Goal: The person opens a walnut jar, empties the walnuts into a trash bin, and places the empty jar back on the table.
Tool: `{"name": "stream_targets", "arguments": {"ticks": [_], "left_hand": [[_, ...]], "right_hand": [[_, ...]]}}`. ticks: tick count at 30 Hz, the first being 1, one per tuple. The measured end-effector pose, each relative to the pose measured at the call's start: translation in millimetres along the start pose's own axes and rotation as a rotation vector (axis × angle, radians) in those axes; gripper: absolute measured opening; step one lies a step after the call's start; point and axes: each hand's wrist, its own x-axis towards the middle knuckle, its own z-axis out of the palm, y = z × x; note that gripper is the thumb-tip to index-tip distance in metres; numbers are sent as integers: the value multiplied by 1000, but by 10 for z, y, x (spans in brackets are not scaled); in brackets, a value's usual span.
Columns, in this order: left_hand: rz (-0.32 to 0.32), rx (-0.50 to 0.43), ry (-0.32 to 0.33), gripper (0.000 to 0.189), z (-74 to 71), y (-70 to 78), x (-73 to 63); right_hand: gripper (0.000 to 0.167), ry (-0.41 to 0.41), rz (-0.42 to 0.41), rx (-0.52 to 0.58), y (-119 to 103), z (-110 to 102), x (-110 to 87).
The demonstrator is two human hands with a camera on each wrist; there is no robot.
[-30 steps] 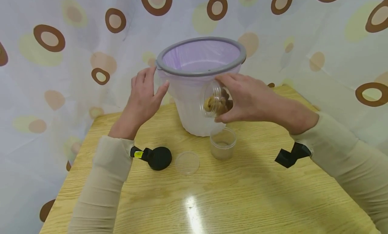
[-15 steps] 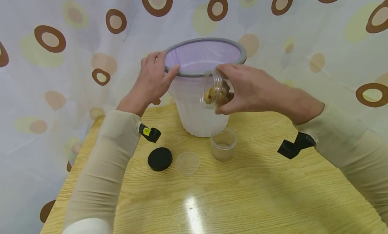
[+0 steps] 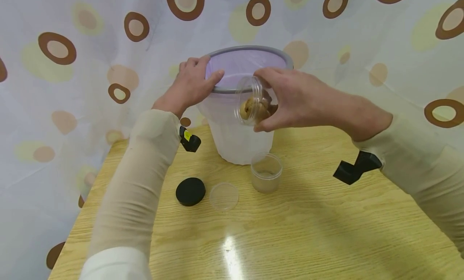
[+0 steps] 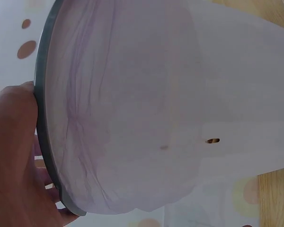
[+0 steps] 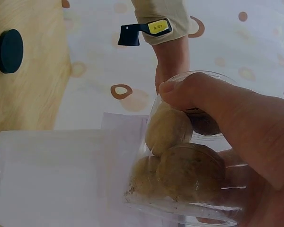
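Note:
My right hand [image 3: 302,96] grips a clear plastic jar [image 3: 249,84], tipped on its side with its mouth facing left. Several brown, round, walnut-like nuts [image 5: 191,170] lie inside it. Just behind the jar stands a translucent white trash bin [image 3: 237,135] with a grey rim and a purple liner [image 3: 246,62]. The bin's left rim is held by my left hand [image 3: 192,84]; in the left wrist view the thumb lies at the rim [image 4: 43,113] and the fingertips show beyond it, partly hidden.
A second clear jar [image 3: 266,180] stands upright on the wooden table [image 3: 290,239] before the bin. Left of it lie a thin clear disc [image 3: 224,196] and a black lid [image 3: 190,191]. A patterned curtain [image 3: 90,38] hangs close behind the table.
My left hand has moved up and right from beside the bin onto its rim. My right hand has raised the tilted jar to overlap the near rim; the nuts are still inside.

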Motion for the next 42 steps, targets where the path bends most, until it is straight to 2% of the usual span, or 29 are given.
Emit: {"name": "stream_targets", "arguments": {"ticks": [6,12,14,17,19,24,31,42], "left_hand": [[-17,-19,-47,75,-16,18,77],[-107,-52,-128,78,-67,63,154],[-135,-27,-151,79,-86,95,164],[-142,32,-169,81,-83,142,165],[-139,81,-167,80,-67,153,164],[-139,128,-147,77,-52,140,144],[-152,132,-138,76,-45,178,154],[-168,135,-130,77,-59,154,143]], "right_hand": [[84,5,8,-22,-7,-78,18],[81,-4,25,-16,33,-146,49],[82,-23,44,6,46,-167,64],[81,-37,69,34,64,-198,77],[79,-33,72,44,77,-223,95],[80,-22,91,22,120,-324,174],[88,-40,167,-22,253,-458,291],[91,-20,171,-160,381,-526,574]]}}
